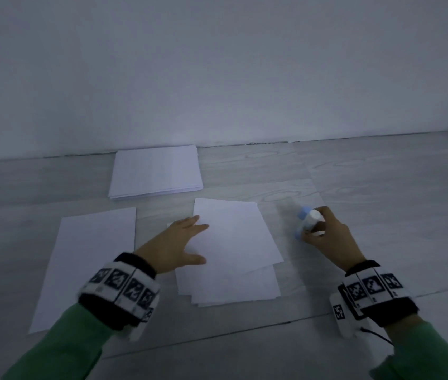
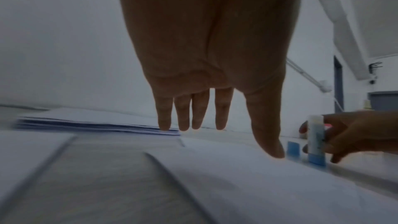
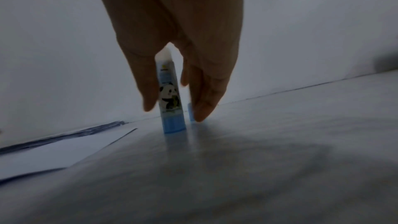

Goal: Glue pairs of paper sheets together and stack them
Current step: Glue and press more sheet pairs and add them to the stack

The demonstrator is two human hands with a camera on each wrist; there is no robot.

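Paper stack [image 1: 154, 172] beyond loose sheets [image 1: 233, 237]

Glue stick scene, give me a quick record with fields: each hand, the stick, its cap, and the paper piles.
left hand: open, fingers straight, on the top sheet of the middle pile
right hand: grips the glue stick
glue stick: upright, base on the table, uncapped
cap: blue, standing on the table beside the stick
far stack: by the wall
single sheet: left of the middle pile
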